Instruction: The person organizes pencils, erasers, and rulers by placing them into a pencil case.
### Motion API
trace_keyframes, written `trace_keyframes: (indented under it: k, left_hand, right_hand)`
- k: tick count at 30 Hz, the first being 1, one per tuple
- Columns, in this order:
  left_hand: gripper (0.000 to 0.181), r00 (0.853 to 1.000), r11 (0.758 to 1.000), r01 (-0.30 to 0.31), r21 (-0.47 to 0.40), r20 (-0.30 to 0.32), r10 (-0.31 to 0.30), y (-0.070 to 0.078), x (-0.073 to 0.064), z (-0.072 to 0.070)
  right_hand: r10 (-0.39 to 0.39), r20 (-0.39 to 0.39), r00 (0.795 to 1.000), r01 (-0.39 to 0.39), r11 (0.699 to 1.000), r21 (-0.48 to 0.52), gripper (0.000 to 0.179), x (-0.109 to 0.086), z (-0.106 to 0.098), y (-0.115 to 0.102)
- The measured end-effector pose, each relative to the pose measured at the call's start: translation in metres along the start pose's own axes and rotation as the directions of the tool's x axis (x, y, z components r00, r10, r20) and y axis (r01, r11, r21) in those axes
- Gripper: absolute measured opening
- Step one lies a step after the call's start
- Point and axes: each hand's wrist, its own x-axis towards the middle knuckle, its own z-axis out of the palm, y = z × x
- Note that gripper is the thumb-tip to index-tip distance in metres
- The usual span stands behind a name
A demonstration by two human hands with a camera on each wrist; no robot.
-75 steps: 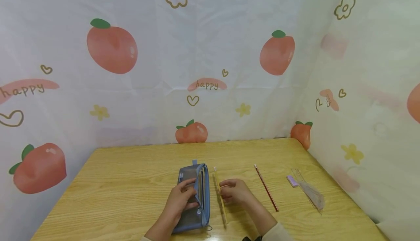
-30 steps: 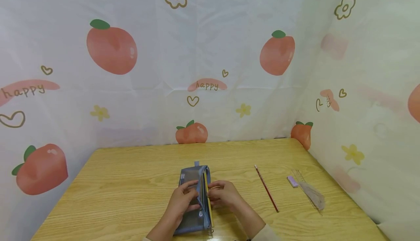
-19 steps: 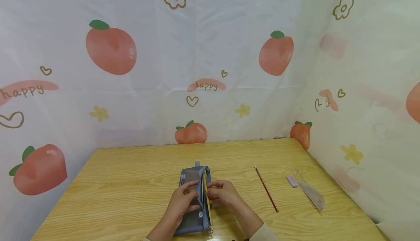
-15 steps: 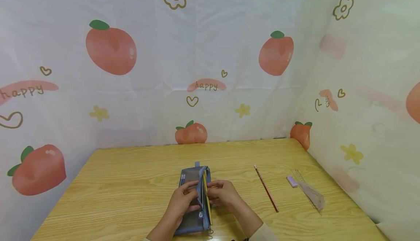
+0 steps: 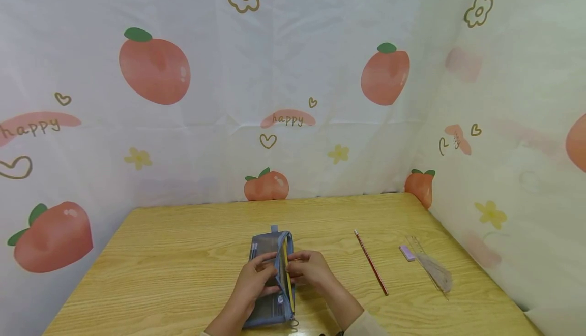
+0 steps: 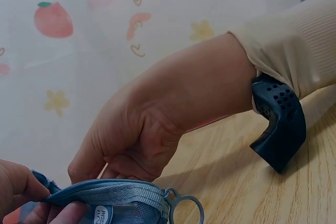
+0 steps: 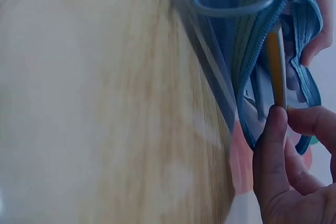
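A blue-grey mesh pencil case (image 5: pixel 265 308) stands on the wooden table, unzipped along its right side. My left hand (image 5: pixel 253 282) grips the near side of its opening; in the left wrist view the fingertips (image 6: pixel 26 184) pinch the zipper edge. My right hand (image 5: pixel 311 270) pinches a yellow pencil (image 5: pixel 287 275) lengthwise within the opening. In the right wrist view, thumb and fingers hold the yellow pencil (image 7: pixel 276 69) between the zipper edges, and a ring pull (image 7: pixel 233 10) hangs at the zip's end. Darker slim items show dimly through the mesh.
A dark red pencil (image 5: pixel 371 262) with a white end lies right of the hands. Farther right are a lilac eraser (image 5: pixel 406 252) and a clear ruler set (image 5: pixel 432 267). A printed curtain (image 5: pixel 320 71) borders the table (image 5: pixel 192 254) at the back and right.
The yellow pencil has gone from beside the case, left into its opening, with my right hand, and sits slightly deeper now. My left hand keeps its grip on the edge.
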Motion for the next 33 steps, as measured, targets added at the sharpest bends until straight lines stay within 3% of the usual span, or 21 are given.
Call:
trace_keyframes:
  k: [17, 33]
  left_hand:
    - [0.049, 1.000, 1.000, 0.007, 0.008, -0.004, -0.007, 0.0013, 0.0001, -0.0001]
    - [0.048, 1.000, 1.000, 0.004, 0.013, -0.005, -0.004, 0.0024, 0.0004, -0.0017]
  right_hand:
    - [-0.020, -0.021, 1.000, 0.020, 1.000, -0.013, 0.028, -0.0014, 0.0073, -0.0018]
    - [-0.018, 0.013, 1.000, 0.018, 1.000, 0.002, 0.027, -0.0019, 0.0060, -0.0019]
